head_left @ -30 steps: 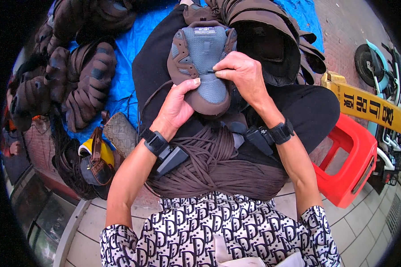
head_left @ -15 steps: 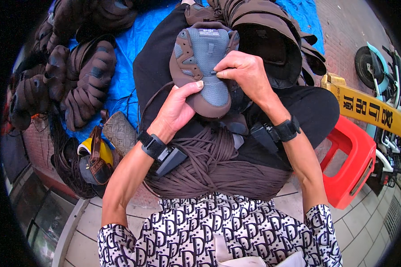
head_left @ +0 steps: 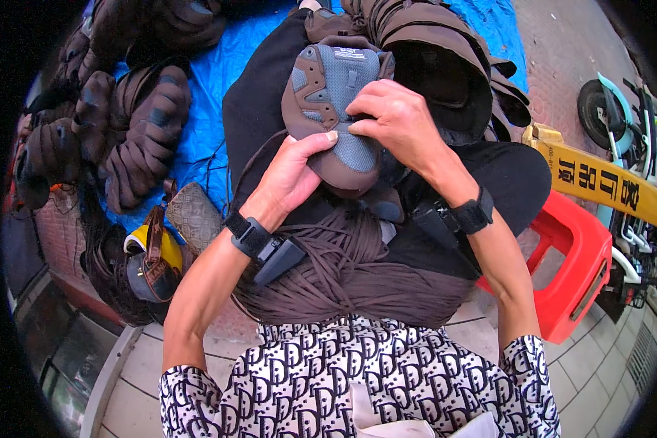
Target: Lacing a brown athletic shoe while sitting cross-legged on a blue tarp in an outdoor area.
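A brown and grey shoe upper (head_left: 333,95) lies in my lap. My left hand (head_left: 290,179) grips its lower left edge with the thumb on the grey mesh. My right hand (head_left: 396,120) pinches the mesh at the shoe's right side, fingers curled on it. Below both hands a thick bundle of brown laces (head_left: 343,270) rests across my lap. Each wrist wears a black band with a small black device.
Stacks of brown shoe uppers (head_left: 135,135) lie on a blue tarp (head_left: 212,87) at left, with more uppers (head_left: 445,58) at the top. A red plastic stool (head_left: 573,270) stands at right, beside a yellow barrier (head_left: 598,182) and a scooter (head_left: 620,124). A brown bag and yellow object (head_left: 153,255) sit at lower left.
The shoe upper has tilted and shifted slightly up and to the right. My right hand's fingers have moved further onto the mesh. My left hand has stayed under its lower edge.
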`<state>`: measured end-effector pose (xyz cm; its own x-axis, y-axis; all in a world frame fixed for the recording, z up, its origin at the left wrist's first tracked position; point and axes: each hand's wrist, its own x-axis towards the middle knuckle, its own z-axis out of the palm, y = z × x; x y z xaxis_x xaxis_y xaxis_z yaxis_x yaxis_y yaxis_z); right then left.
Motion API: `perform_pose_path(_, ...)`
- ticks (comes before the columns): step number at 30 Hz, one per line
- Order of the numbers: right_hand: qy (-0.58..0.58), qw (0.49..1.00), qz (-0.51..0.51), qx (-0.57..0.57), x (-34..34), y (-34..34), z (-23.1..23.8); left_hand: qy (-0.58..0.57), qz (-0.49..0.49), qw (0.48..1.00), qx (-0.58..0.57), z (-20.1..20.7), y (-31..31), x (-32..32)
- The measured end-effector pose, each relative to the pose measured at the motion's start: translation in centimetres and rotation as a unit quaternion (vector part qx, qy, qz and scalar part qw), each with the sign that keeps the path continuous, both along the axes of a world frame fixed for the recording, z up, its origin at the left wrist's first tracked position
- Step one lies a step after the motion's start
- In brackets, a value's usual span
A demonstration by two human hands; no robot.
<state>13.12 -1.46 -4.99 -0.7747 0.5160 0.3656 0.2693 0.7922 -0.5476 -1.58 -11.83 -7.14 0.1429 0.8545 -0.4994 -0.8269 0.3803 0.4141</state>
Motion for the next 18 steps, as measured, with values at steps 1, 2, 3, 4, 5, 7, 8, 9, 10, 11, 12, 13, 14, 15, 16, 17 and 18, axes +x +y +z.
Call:
perform_pose_path(1, -0.014, 1.000, 0.021, 0.008, -0.1, 0.1, 0.0, 0.000, 0.006, 1.000, 0.018, 0.0, 0.0, 0.0)
perform_pose_path(2, -0.014, 1.000, 0.020, 0.009, -0.1, 0.2, -0.1, 0.004, 0.000, 1.000, 0.008, 0.1, 0.0, 0.0)
perform_pose_path(3, -0.034, 0.998, 0.046, -0.017, -0.1, 0.4, -0.1, 0.014, -0.007, 1.000, 0.009, 0.1, 0.0, 0.0)
perform_pose_path(4, -0.046, 0.995, 0.078, -0.036, -0.2, 0.5, -0.2, 0.023, -0.016, 1.000, 0.008, 0.1, -0.1, 0.0)
perform_pose_path(5, -0.045, 0.993, 0.095, -0.053, -0.1, 0.8, -0.3, 0.022, -0.018, 1.000, 0.009, 0.1, -0.1, -0.1)
perform_pose_path(7, -0.057, 0.992, 0.097, -0.064, -0.3, 1.2, -0.2, 0.027, -0.038, 0.998, 0.040, 0.0, -0.2, -0.1)
perform_pose_path(8, -0.054, 0.990, 0.117, -0.064, -0.5, 1.4, 0.0, 0.033, -0.027, 0.999, 0.029, -0.1, -0.2, -0.1)
perform_pose_path(9, -0.054, 0.990, 0.116, -0.063, -0.9, 1.4, 0.2, 0.033, -0.029, 0.999, 0.028, -0.2, -0.3, 0.0)
perform_pose_path(10, -0.012, 0.993, 0.096, -0.071, -1.3, 1.4, 0.6, 0.028, -0.016, 0.998, 0.046, -0.2, -0.2, 0.0)
perform_pose_path(11, -0.008, 0.993, 0.062, -0.095, -1.9, 1.2, 1.1, 0.033, -0.033, 0.999, 0.027, -0.2, -0.2, 0.0)
perform_pose_path(12, 0.032, 0.994, 0.073, -0.080, -2.4, 1.0, 1.7, 0.033, -0.030, 0.999, 0.019, 0.0, -0.2, -0.1)
perform_pose_path(13, 0.078, 0.987, 0.079, -0.120, -3.0, 0.8, 2.4, 0.029, -0.036, 0.999, 0.005, 0.3, -0.2, -0.1)
perform_pose_path(14, 0.125, 0.976, 0.085, -0.158, -3.5, 0.7, 3.2, 0.032, -0.033, 0.999, 0.010, 0.9, -0.3, -0.1)
perform_pose_path(15, 0.150, 0.954, 0.070, -0.249, -3.8, 0.4, 4.1, 0.077, -0.085, 0.993, -0.027, 1.6, -0.4, -0.5)
perform_pose_path(16, 0.198, 0.921, 0.079, -0.327, -4.0, 0.1, 5.0, 0.121, -0.135, 0.981, -0.063, 2.4, -0.5, -0.6)
perform_pose_path(17, 0.214, 0.905, 0.085, -0.357, -3.9, -0.2, 6.0, 0.259, -0.252, 0.927, -0.104, 3.5, -0.5, -1.8)
perform_pose_path(18, 0.193, 0.911, 0.049, -0.361, -3.9, -0.5, 6.9, 0.430, -0.250, 0.861, -0.110, 4.7, -0.9, -2.3)
